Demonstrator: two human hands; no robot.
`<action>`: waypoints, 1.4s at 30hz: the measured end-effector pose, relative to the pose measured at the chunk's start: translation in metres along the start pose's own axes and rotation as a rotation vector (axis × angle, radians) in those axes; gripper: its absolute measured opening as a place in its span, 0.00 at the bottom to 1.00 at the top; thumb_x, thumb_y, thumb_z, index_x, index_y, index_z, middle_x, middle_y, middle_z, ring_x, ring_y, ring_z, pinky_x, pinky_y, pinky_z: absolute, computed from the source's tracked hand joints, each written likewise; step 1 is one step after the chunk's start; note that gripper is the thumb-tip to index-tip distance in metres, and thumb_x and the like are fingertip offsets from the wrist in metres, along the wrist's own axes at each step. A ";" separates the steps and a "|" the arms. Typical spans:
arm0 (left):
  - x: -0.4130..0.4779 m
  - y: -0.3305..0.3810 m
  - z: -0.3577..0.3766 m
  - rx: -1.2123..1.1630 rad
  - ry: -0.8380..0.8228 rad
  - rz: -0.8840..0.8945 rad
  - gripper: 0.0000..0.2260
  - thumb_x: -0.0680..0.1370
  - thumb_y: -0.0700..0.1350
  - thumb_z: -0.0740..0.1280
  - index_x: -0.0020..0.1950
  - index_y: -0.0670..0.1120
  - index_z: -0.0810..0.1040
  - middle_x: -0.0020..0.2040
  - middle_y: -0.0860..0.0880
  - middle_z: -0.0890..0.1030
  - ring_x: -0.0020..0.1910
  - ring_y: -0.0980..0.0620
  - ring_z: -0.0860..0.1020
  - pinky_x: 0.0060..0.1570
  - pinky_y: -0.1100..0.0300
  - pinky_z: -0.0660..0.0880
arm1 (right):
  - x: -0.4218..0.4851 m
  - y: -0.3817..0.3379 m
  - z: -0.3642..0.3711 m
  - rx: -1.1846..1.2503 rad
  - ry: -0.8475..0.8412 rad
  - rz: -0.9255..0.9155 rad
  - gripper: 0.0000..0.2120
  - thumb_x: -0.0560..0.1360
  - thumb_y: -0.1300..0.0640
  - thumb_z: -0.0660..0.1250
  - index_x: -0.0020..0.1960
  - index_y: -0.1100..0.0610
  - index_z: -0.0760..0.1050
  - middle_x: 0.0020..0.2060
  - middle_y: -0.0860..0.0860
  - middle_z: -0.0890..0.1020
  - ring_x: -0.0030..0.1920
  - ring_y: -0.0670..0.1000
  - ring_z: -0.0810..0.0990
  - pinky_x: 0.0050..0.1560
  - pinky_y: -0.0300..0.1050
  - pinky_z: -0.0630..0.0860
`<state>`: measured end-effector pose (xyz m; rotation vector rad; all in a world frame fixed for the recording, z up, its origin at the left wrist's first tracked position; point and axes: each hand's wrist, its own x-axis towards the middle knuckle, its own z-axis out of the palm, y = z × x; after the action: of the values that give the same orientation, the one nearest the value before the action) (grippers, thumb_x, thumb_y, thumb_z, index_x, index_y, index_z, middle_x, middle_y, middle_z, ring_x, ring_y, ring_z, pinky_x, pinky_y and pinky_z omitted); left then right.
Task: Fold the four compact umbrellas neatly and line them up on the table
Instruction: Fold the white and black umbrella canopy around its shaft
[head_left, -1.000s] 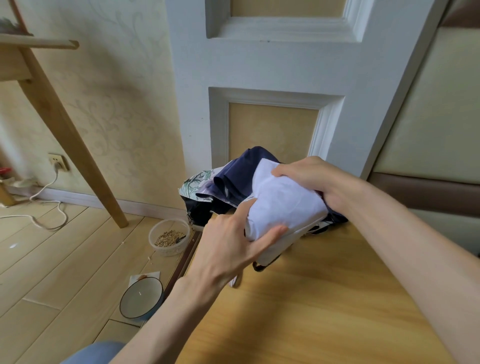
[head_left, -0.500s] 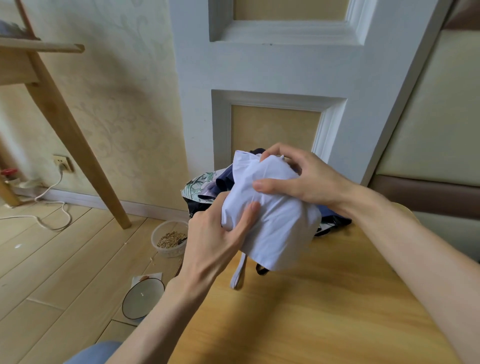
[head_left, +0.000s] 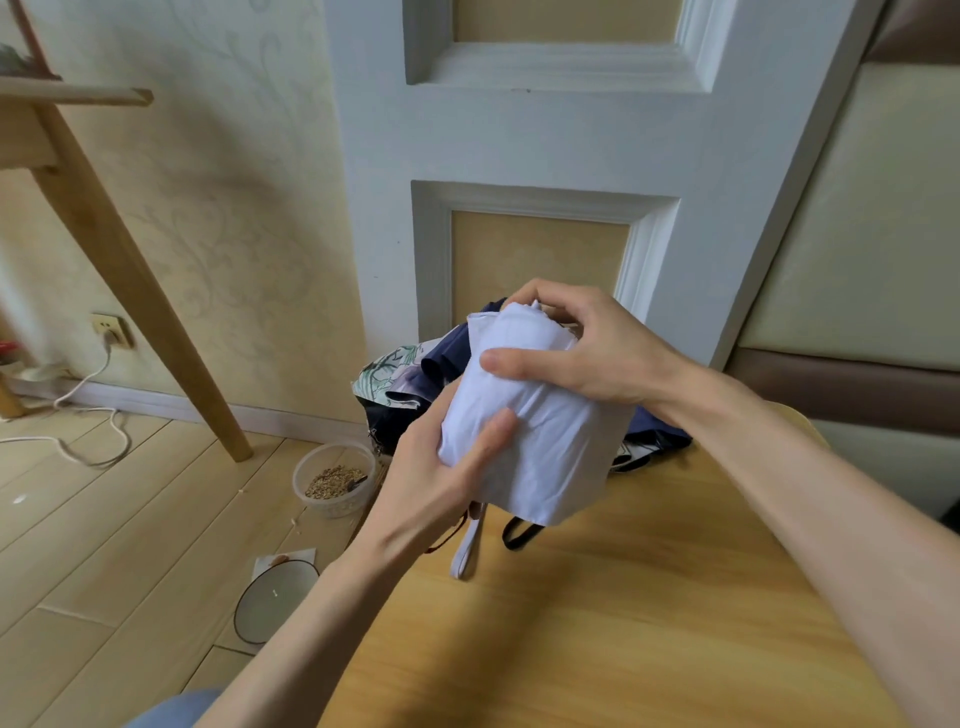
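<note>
I hold a pale lilac compact umbrella (head_left: 540, 441) upright above the wooden table (head_left: 623, 623). My left hand (head_left: 441, 483) grips its lower left side, thumb pressed on the cloth. My right hand (head_left: 576, 348) curls over the top, thumb across the front. A lilac wrist strap (head_left: 467, 551) and a black loop (head_left: 519, 532) dangle below it. Behind lie a navy umbrella (head_left: 447, 364) and a floral one (head_left: 387, 374), heaped at the table's far edge; how many are in the heap is hidden.
A white door (head_left: 545, 130) stands right behind the table. On the floor to the left are a plastic tub of grain (head_left: 332, 478), a round dish (head_left: 272, 605), a slanted wooden leg (head_left: 130, 275) and a white cable (head_left: 88, 431).
The lilac umbrella has been lifted and turned upright. My right hand moved from its right side to the top; my left hand slid round the lower left.
</note>
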<state>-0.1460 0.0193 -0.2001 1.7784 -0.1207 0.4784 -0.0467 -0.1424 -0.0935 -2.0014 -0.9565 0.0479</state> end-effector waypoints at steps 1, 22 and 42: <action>0.000 0.002 0.001 -0.038 0.010 -0.034 0.20 0.80 0.63 0.69 0.64 0.52 0.81 0.49 0.57 0.87 0.42 0.59 0.84 0.39 0.64 0.77 | 0.000 0.001 0.002 0.015 0.000 0.005 0.13 0.73 0.47 0.80 0.55 0.46 0.82 0.47 0.41 0.85 0.49 0.41 0.84 0.51 0.34 0.78; 0.019 -0.015 -0.037 0.073 0.608 -0.055 0.34 0.78 0.68 0.71 0.43 0.34 0.74 0.37 0.33 0.76 0.32 0.34 0.75 0.31 0.41 0.75 | -0.040 0.045 -0.027 0.052 -0.003 0.267 0.19 0.75 0.42 0.76 0.45 0.59 0.84 0.41 0.51 0.86 0.44 0.47 0.84 0.53 0.38 0.76; 0.021 -0.023 -0.029 0.000 0.287 -0.154 0.30 0.63 0.67 0.73 0.49 0.42 0.75 0.33 0.49 0.79 0.30 0.53 0.74 0.30 0.63 0.71 | -0.036 0.022 -0.021 0.690 0.286 0.244 0.14 0.78 0.67 0.68 0.58 0.53 0.84 0.48 0.53 0.82 0.45 0.51 0.80 0.43 0.44 0.78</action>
<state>-0.1264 0.0567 -0.2076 1.6849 0.2150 0.6150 -0.0509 -0.1871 -0.1080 -1.4182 -0.4224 0.1935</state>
